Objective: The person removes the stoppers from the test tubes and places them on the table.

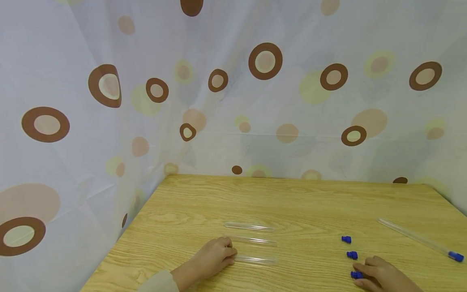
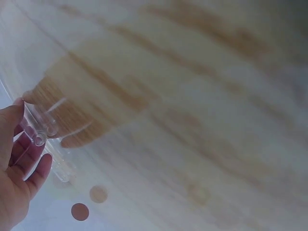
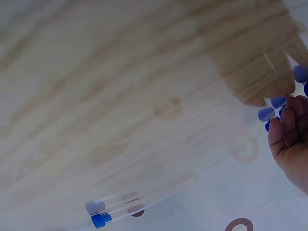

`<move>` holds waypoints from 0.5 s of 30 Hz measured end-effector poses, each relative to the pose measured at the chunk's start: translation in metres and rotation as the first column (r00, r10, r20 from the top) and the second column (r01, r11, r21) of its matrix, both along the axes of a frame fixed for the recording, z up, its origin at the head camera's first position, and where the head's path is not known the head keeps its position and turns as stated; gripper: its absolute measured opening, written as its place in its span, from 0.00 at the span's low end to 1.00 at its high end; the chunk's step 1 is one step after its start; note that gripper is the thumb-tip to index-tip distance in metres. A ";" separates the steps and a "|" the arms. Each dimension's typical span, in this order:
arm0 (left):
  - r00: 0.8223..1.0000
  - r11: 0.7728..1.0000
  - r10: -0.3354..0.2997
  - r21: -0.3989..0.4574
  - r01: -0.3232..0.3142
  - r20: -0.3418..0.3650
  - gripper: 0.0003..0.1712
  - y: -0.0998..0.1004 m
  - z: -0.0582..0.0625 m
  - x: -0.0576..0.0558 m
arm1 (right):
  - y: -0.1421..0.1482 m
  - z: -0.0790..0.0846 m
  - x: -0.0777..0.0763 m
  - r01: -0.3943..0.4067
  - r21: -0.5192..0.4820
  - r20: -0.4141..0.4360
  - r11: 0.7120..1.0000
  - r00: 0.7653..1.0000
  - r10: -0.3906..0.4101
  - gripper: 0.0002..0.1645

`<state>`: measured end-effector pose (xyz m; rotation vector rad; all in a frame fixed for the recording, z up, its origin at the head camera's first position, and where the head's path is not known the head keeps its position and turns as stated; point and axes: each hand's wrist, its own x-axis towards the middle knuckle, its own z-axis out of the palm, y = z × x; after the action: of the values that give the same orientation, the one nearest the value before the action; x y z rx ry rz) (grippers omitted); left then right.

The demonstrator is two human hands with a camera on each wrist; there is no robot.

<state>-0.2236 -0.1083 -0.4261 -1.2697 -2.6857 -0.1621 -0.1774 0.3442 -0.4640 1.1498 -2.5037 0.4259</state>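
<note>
"Head view, nearest first: what's held?"

"Right hand [image 1: 383,275] pinches the nearest blue cap [image 1: 356,275]; left hand [image 1: 215,256] pinches the nearest clear tube [image 1: 257,260] by its left end, on the bench [image 1: 310,202]."

"Risk?"

"Knuckles brushing the middle tube [image 1: 255,241] might set it rolling; bumped, the farther caps [image 1: 352,255] could scatter."

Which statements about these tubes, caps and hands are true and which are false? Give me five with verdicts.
1. The left hand is at the uncapped tube nearest the person. True.
2. The right hand is at a loose blue cap. True.
3. Every tube is uncapped. False: the rightmost tube wears a blue cap.
4. Five loose caps are in view. False: three are.
5. All tubes lie on the table. True.
</note>
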 end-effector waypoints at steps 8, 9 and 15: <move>1.000 1.000 -0.012 0.014 0.012 -0.020 0.12 0.000 -0.002 -0.001 | 0.000 0.000 0.000 -0.012 -0.016 0.010 1.000 1.000 0.013 0.17; 1.000 1.000 -0.013 0.016 0.014 -0.024 0.12 -0.001 -0.003 -0.001 | 0.000 -0.001 0.000 -0.015 -0.020 0.007 1.000 1.000 0.015 0.17; 0.998 0.999 -0.038 0.022 0.039 -0.045 0.13 -0.001 -0.004 -0.002 | 0.000 -0.001 0.000 -0.020 -0.019 -0.007 1.000 1.000 0.020 0.17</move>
<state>-0.2255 -0.1091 -0.4304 -1.3026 -2.6157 -0.1670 -0.1777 0.3446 -0.4653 1.1681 -2.4786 0.4502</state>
